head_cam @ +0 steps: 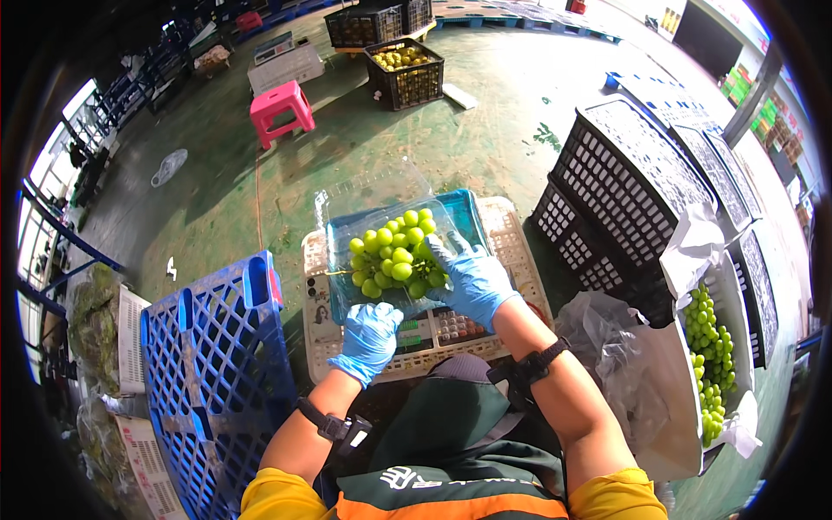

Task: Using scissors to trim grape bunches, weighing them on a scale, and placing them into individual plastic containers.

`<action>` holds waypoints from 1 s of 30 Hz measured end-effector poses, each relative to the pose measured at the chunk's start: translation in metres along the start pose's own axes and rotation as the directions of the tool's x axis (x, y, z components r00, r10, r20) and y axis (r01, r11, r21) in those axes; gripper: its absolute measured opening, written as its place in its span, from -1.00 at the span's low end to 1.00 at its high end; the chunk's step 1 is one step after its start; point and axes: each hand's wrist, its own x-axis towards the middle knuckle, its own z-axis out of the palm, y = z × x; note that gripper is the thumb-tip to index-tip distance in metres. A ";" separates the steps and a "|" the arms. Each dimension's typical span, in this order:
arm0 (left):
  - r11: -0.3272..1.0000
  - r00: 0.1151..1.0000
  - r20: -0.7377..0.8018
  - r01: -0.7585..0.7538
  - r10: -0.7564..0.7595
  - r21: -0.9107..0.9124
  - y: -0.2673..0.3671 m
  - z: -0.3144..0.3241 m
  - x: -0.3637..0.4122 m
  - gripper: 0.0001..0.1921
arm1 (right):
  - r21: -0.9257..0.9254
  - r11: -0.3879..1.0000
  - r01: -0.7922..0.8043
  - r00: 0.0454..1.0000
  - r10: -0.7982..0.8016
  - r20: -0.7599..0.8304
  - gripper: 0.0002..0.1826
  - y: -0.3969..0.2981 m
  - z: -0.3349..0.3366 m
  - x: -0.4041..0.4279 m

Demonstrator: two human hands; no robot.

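A bunch of green grapes (393,252) lies in a clear plastic clamshell box (338,286), its transparent lid (370,188) folded back on the far side. The box rests on the blue-green pan (478,211) of a digital scale, whose keypad (455,325) shows at the near side. My left hand (369,338), in a blue glove, is curled at the box's near edge; its fingertips are hidden. Also gloved, my right hand (478,279) has its fingers spread against the right side of the grapes and box.
Beneath the scale is an upturned white plastic crate (513,240). A blue plastic pallet (218,351) stands left; black crates (617,169) are stacked right. A lined crate (673,390) holds more grapes (712,357). Farther off are a pink stool (283,110) and a fruit-filled black crate (406,81).
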 end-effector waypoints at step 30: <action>0.916 0.992 0.060 0.129 -0.115 -0.379 -0.004 -0.012 0.000 -0.74 | 0.205 0.939 -0.277 0.951 0.238 0.197 -0.75 0.010 -0.015 0.078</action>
